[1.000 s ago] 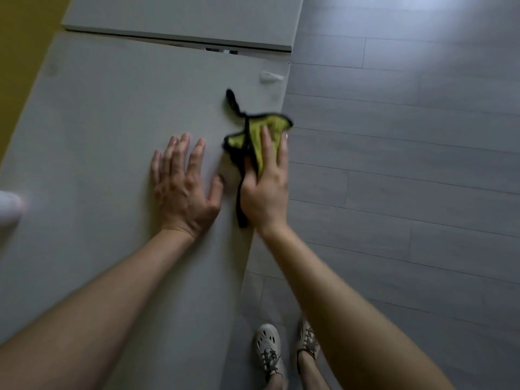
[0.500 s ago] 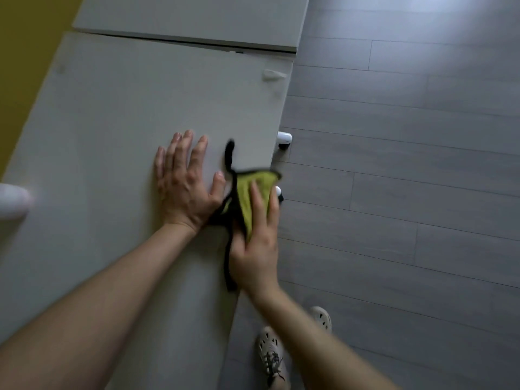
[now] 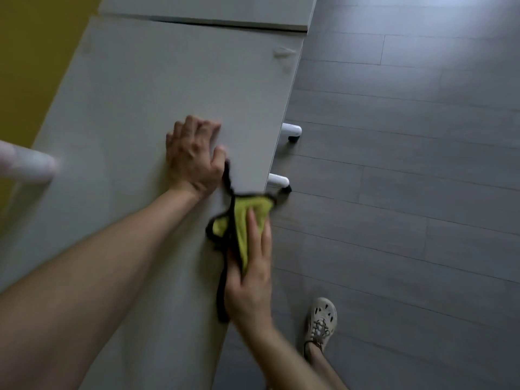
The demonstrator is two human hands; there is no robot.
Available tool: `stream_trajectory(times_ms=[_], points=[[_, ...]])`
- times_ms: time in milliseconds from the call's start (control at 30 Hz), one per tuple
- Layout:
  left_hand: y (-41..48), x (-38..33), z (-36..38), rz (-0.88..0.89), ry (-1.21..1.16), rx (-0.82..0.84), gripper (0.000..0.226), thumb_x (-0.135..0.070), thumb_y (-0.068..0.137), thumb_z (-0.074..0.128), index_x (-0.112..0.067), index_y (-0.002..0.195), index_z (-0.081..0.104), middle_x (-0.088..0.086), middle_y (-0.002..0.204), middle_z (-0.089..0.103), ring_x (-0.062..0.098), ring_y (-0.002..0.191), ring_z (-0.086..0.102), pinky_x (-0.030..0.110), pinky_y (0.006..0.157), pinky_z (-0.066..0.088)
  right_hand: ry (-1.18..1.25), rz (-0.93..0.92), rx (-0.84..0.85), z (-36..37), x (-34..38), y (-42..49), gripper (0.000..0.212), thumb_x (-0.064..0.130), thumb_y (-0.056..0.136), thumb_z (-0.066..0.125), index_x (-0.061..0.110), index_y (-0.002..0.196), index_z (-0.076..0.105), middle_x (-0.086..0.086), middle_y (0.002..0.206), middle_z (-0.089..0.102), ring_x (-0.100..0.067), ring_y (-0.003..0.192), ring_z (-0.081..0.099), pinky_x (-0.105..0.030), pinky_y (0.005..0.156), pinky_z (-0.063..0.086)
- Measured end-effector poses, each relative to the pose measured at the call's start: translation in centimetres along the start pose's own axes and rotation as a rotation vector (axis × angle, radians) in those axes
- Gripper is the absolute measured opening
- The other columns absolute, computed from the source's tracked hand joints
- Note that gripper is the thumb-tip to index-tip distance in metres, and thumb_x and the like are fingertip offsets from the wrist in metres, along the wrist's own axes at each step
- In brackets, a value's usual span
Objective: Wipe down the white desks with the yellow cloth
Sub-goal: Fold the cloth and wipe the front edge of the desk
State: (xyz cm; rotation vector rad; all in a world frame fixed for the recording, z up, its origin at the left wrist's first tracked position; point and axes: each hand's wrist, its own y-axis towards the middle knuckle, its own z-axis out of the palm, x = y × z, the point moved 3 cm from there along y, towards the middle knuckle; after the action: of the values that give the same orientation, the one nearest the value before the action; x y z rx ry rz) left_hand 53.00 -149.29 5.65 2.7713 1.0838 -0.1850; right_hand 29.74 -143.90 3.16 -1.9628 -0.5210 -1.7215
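Observation:
A yellow cloth (image 3: 239, 220) with black edging lies on the right edge of the white desk (image 3: 135, 114), partly hanging past it. My right hand (image 3: 250, 274) lies flat on the cloth and presses it to the desk near the front. My left hand (image 3: 194, 156) rests palm down on the desk just beyond and left of the cloth, holding nothing. A second white desk (image 3: 208, 8) butts against the far end.
Grey plank floor (image 3: 408, 178) runs along the right of the desks. Two white desk feet with black casters (image 3: 291, 132) stick out below the edge. A white blurred object (image 3: 25, 163) sits at the desk's left. My shoe (image 3: 322, 319) stands on the floor. Yellow wall at left.
My right hand has dragged the cloth along the desk's right edge toward me. My left hand stayed planted on the desk, its fingers now curled a little. The view shifted forward.

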Motion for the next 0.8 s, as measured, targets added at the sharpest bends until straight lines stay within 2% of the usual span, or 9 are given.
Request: stream_trajectory(times_ms=[67, 167, 267, 333, 367, 467, 500, 700, 800], points=[[-1.3, 1.0, -0.8, 0.087, -0.019, 0.159, 0.072, -0.049, 0.088, 0.045, -0.019, 0.151, 0.061, 0.015, 0.155, 0.055, 0.040, 0.138, 0.052, 0.051, 0.119, 0.039, -0.042, 0.024, 0.032, 0.1, 0.0, -4.0, 0.082, 0.006, 0.099, 0.063, 0.036, 0.169, 0.034, 0.001, 0.180, 0.020, -0.009, 0.167, 0.016, -0.019, 0.130, 0.021], [-7.0, 3.2, -2.5, 0.171, 0.050, 0.294, 0.071, -0.056, 0.098, 0.043, -0.025, 0.161, 0.051, 0.008, 0.172, 0.042, 0.034, 0.155, 0.043, 0.054, 0.128, 0.033, -0.085, 0.018, 0.040, 0.5, 0.1, -0.5, 0.077, 0.011, 0.099, 0.064, 0.029, 0.169, 0.036, -0.003, 0.181, 0.016, -0.016, 0.168, 0.014, -0.038, 0.134, 0.024], [-16.6, 4.5, -4.2, 0.142, 0.004, 0.216, 0.056, -0.046, 0.106, 0.046, -0.019, 0.154, 0.058, 0.012, 0.165, 0.048, 0.037, 0.149, 0.049, 0.057, 0.122, 0.040, -0.136, 0.037, 0.002, 0.5, 0.6, 7.2, 0.074, 0.020, 0.099, 0.061, 0.027, 0.169, 0.037, -0.010, 0.181, 0.015, -0.023, 0.168, 0.012, -0.040, 0.136, 0.016], [-22.7, 5.1, -4.8, 0.120, -0.025, 0.164, 0.050, -0.040, 0.107, 0.050, -0.014, 0.148, 0.062, 0.015, 0.160, 0.052, 0.038, 0.146, 0.051, 0.057, 0.120, 0.042, -0.144, 0.046, -0.035, 0.2, 0.8, 10.2, 0.072, 0.021, 0.101, 0.060, 0.027, 0.169, 0.036, -0.011, 0.181, 0.014, -0.025, 0.167, 0.014, -0.045, 0.135, 0.020], [-25.5, 5.5, -4.9, 0.113, -0.016, 0.154, 0.050, -0.038, 0.107, 0.050, -0.012, 0.148, 0.063, 0.015, 0.159, 0.051, 0.039, 0.147, 0.050, 0.057, 0.122, 0.040, -0.125, 0.045, -0.041, 0.2, 0.7, 10.3, 0.071, 0.019, 0.103, 0.060, 0.026, 0.169, 0.036, -0.010, 0.181, 0.015, -0.025, 0.167, 0.015, -0.043, 0.135, 0.021], [-32.0, 6.6, -4.5, 0.146, 0.018, 0.147, 0.056, -0.038, 0.107, 0.048, -0.013, 0.157, 0.057, 0.016, 0.168, 0.044, 0.036, 0.157, 0.041, 0.061, 0.129, 0.029, -0.097, 0.020, -0.101, 0.7, 0.7, 4.8, 0.070, 0.014, 0.106, 0.059, 0.025, 0.171, 0.033, -0.008, 0.180, 0.021, -0.016, 0.165, 0.017, -0.003, 0.119, 0.015], [-33.1, 6.7, -4.3, 0.159, 0.021, 0.139, 0.059, -0.038, 0.108, 0.047, -0.014, 0.161, 0.052, 0.015, 0.172, 0.039, 0.034, 0.161, 0.036, 0.063, 0.130, 0.026, -0.092, 0.023, -0.112, 1.1, 0.5, 1.4, 0.071, 0.012, 0.106, 0.059, 0.025, 0.171, 0.033, -0.007, 0.180, 0.021, -0.010, 0.164, 0.016, 0.002, 0.115, 0.012], [-34.0, 6.8, -3.2, 0.177, 0.000, 0.034, 0.066, -0.041, 0.106, 0.041, -0.016, 0.167, 0.044, 0.013, 0.178, 0.031, 0.031, 0.166, 0.026, 0.067, 0.129, 0.024, -0.085, 0.110, 0.028, 2.1, -0.8, -19.4, 0.082, 0.004, 0.104, 0.063, 0.035, 0.171, 0.027, 0.002, 0.181, 0.018, 0.017, 0.158, 0.008, 0.003, 0.114, 0.016], [-34.2, 6.9, -3.1, 0.187, -0.001, -0.002, 0.067, -0.041, 0.105, 0.043, -0.017, 0.167, 0.043, 0.013, 0.178, 0.030, 0.031, 0.166, 0.026, 0.065, 0.131, 0.022, -0.088, 0.108, 0.030, 2.0, -0.3, -14.9, 0.085, 0.011, 0.106, 0.064, 0.031, 0.174, 0.017, -0.001, 0.180, 0.021, -0.001, 0.163, 0.018, -0.002, 0.115, 0.017]])
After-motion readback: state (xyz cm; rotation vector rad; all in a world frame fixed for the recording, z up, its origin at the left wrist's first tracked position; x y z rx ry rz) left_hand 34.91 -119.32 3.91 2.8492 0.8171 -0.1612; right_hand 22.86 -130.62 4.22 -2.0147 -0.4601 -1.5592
